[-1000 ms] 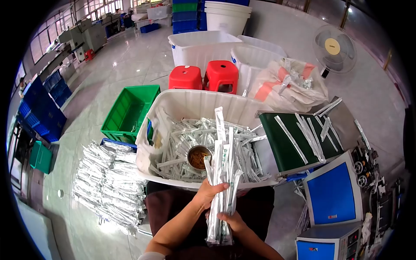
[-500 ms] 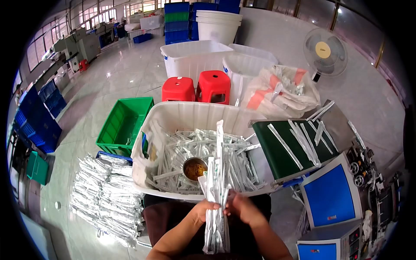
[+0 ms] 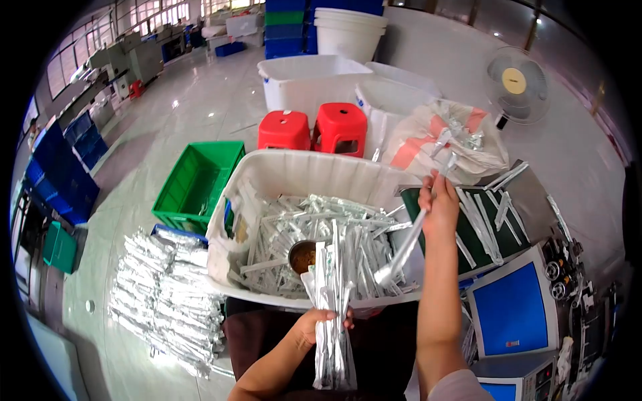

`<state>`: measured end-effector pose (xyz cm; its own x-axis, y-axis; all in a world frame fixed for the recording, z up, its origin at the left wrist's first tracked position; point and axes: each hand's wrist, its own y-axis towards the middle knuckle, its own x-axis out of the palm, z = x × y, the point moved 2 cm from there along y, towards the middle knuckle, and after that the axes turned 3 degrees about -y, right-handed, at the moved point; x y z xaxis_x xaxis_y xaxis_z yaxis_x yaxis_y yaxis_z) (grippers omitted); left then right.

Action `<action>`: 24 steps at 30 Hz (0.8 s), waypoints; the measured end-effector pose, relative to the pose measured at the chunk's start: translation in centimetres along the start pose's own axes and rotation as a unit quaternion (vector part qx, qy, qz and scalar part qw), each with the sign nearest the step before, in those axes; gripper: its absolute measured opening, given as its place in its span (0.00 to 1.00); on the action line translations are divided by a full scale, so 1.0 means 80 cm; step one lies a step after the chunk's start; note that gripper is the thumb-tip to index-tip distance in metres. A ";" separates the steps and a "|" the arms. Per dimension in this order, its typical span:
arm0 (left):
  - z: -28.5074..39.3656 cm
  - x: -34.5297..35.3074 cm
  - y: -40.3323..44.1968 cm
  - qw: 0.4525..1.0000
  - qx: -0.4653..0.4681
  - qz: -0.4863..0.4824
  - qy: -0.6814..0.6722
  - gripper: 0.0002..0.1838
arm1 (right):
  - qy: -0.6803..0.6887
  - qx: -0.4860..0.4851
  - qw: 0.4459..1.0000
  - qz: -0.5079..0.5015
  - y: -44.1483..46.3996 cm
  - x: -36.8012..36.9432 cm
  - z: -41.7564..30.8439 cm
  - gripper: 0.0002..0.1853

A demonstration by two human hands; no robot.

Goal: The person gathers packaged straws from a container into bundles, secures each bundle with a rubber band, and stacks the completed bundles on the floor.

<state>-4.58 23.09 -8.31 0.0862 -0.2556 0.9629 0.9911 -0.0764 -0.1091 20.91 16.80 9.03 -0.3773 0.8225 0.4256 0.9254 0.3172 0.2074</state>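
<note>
My left hand (image 3: 311,326) is closed around an upright bundle of long, narrow silver packets (image 3: 332,354) at the near side of a white tub (image 3: 334,166). Up and to the right, my right hand (image 3: 439,204) pinches the upper end of a single silver packet (image 3: 405,250). That packet slants down to the left over the tub's right part, its lower end blurred. Loose silver packets (image 3: 368,244) fill the tub, and a metal bowl (image 3: 303,256) with brownish contents sits among them, partly behind the bundle.
A green conveyor belt (image 3: 471,262) carrying several packets stands at right beside a blue-panelled machine (image 3: 511,311). To the left are a green crate (image 3: 200,180) and stacked silver packets (image 3: 164,294). Behind the tub are red stools (image 3: 284,130), a woven sack (image 3: 414,144) and a fan (image 3: 515,83).
My right hand has moved from beside the bundle up and right toward the belt, and now holds one packet. My left hand keeps the bundle in place. The view has shifted slightly.
</note>
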 end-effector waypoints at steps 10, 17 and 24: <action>-0.001 -0.006 -0.021 0.987 0.002 0.118 0.107 0.29 | -0.622 -0.185 0.748 -0.139 -0.268 0.002 0.124 0.17; -0.009 0.033 -0.006 0.993 -0.069 -0.028 0.089 0.30 | -0.380 -0.154 0.901 -0.144 -0.112 0.045 0.061 0.27; -0.003 0.025 -0.019 0.979 -0.124 -0.152 -0.055 0.47 | -0.532 0.230 0.647 -0.495 -0.147 0.011 0.132 0.18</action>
<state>-5.93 22.43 -6.27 -0.1840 -0.0801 0.9797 0.9189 -0.3679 0.1425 10.02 18.79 -2.30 -0.7824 -0.1100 -0.6130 0.2530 0.8433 -0.4742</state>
